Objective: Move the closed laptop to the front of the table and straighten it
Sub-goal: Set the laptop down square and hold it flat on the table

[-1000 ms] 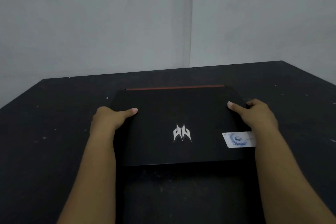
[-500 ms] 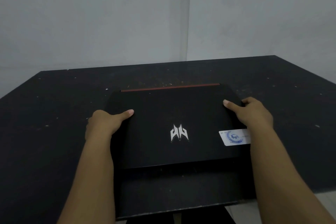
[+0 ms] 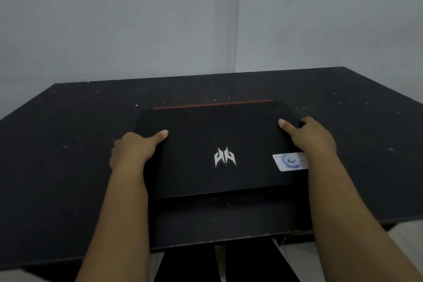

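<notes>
Laptop point(image 3: 219, 149), closed, flat, matt black with a silver emblem on the lid and a red strip along its far edge, is held between both hands on the dark, speckled counter point(image 3: 57, 167), and a band of bare counter is left between its near edge and the counter's front edge. It is judged not yet fully at the front. Its near edge also appears to run at a slight angle to the counter's front edge, though the wide lens makes this hard to confirm.

The main risk is judged to be overshoot: if the laptop is drawn too far toward the body, its near edge could be carried past the counter's front edge, and the weight could tip off. A second risk is uneven pull; if one side is drawn harder than the other, the laptop is left skewed rather than squared. Dragging over the gritty specks could also scratch the underside.

The left hand point(image 3: 135, 151) is closed around the laptop's left side, its thumb laid flat on the lid and its fingers wrapped over the edge, where they are hidden. The right hand point(image 3: 313, 139) is closed on the right side in the same way, thumb on the lid, fingers curled over the side edge. Just behind the right grip, toward the body, a white card-like sticker with a blue seal point(image 3: 289, 161) is partly covered by the wrist. Between the two grips the emblem is left clear.
</notes>
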